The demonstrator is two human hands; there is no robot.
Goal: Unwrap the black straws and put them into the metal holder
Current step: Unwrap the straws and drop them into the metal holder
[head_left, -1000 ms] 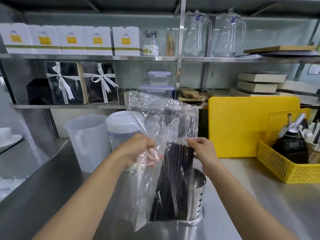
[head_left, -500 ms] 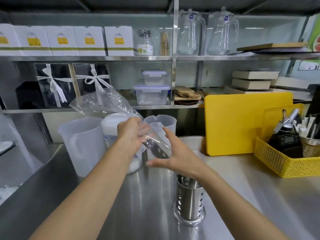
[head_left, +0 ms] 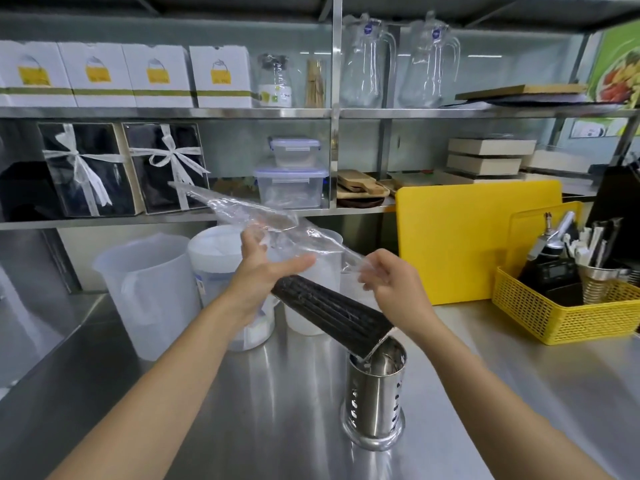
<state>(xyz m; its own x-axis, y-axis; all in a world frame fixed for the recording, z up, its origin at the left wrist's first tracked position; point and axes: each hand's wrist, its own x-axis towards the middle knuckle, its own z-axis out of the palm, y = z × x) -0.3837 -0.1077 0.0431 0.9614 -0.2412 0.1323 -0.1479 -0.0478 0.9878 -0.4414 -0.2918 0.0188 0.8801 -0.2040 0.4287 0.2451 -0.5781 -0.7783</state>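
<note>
A bundle of black straws (head_left: 329, 313) slants down from under my left hand (head_left: 266, 268) to the right. Its lower end, with a bit of clear film on it, rests at the rim of the perforated metal holder (head_left: 377, 396), which stands upright on the steel counter. A crumpled clear plastic bag (head_left: 263, 220) stretches above the bundle, from the upper left to my right hand (head_left: 394, 285). My left thumb and fingers hold the bag's middle, and my right fingertips pinch its near end. How the bundle's upper end is held is hidden by my left palm.
Two translucent jugs (head_left: 149, 292) and a white lidded tub (head_left: 221, 258) stand behind my left arm. A yellow cutting board (head_left: 460, 237) leans at the back right. A yellow basket (head_left: 568, 313) of tools sits on the right. Shelves with boxes and pitchers run above the counter (head_left: 277, 410).
The bag, held upright with the straws inside a second ago, has been tipped over. The straws now lie slanted below it with their lower end at the holder's rim.
</note>
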